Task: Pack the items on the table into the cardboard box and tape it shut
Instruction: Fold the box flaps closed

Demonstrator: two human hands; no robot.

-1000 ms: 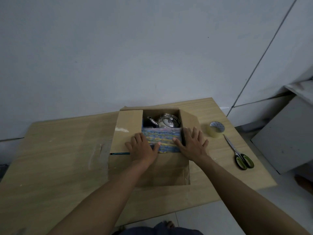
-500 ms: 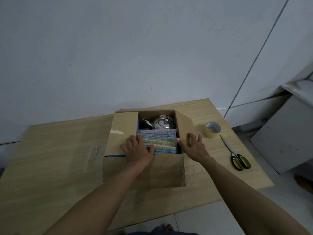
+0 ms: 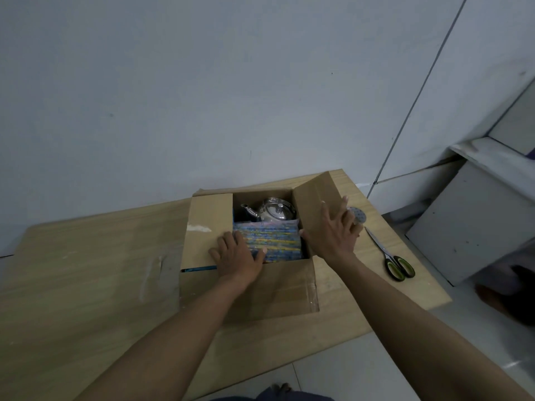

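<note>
An open cardboard box [image 3: 278,287] stands on the wooden table [image 3: 86,273]. Inside it a steel kettle [image 3: 275,211] sits at the back, with a blue and yellow patterned packet [image 3: 273,241] in front. My left hand [image 3: 237,256] lies flat with spread fingers on the left flap [image 3: 202,227] and the packet's near corner. My right hand [image 3: 333,230] presses with straight fingers against the raised right flap [image 3: 314,195]. A roll of clear tape [image 3: 357,217] peeks out behind my right hand.
Scissors [image 3: 390,256] with black and green handles lie on the table right of the box. A grey slab [image 3: 469,227] leans beside the table on the right, over a tiled floor [image 3: 347,377]. A pale wall [image 3: 202,96] stands right behind the table.
My right hand has lifted off the table and tipped the right flap upward and inward. My left hand has stayed on the left flap. The view has shifted slightly.
</note>
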